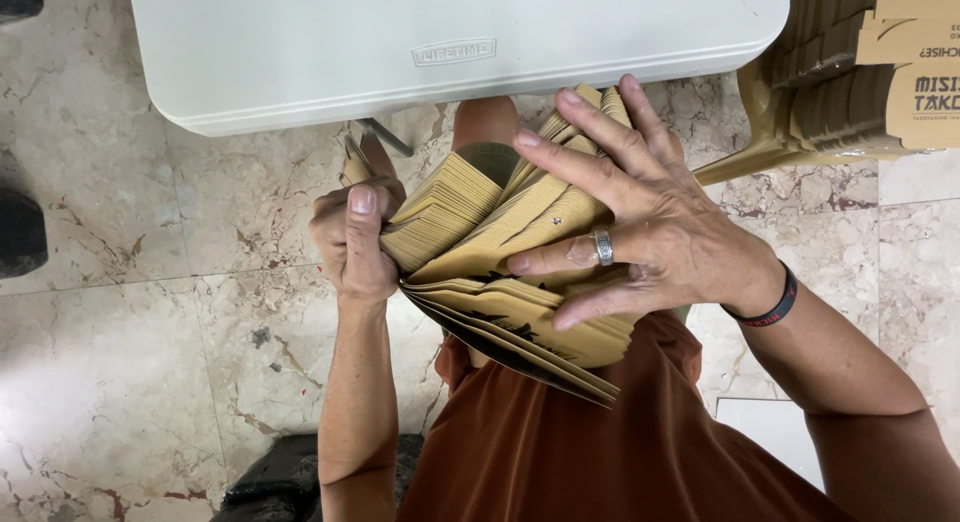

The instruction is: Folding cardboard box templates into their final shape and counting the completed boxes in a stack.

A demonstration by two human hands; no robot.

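At the centre of the frame the person holds a thick stack [500,272] of flat brown cardboard sheets over their lap. The left hand [355,237], left of centre, is closed around the stack's left edge: the thumb lies on top pointing up the frame, and the fingers curl under and around the edge. The right hand [640,232], right of centre, lies spread on top of the stack, fingers fanned toward the upper left, pressing the top sheets. A ring [603,247] sits on one finger and a dark band [770,304] circles the wrist.

The stack fans open between the hands: a bundle of sheets rises on edge at the upper middle, while lower sheets with dark print splay out toward the lower right, above the rust-coloured garment [590,452] that fills the bottom of the frame.

A white plastic table [300,52] spans the top of the frame, its edge just above the hands. At the upper right, more brown printed cartons [870,72] are piled on a tan chair. The floor [120,362] is veined marble tile. A dark bag [270,487] lies at the bottom left, and dark shapes show at the far left edge.
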